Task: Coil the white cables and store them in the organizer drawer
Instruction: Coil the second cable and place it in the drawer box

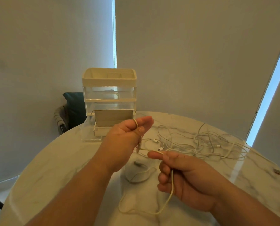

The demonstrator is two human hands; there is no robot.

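Left hand raised, thumb pinning white cable; right hand lower, fingers curled round it

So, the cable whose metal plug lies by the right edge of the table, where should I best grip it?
Likely just behind the metal plug, pinched from above with the right hand once it is free. That end lies alone and flat near the table edge, clear of the tangle, so it should pull out cleanly.
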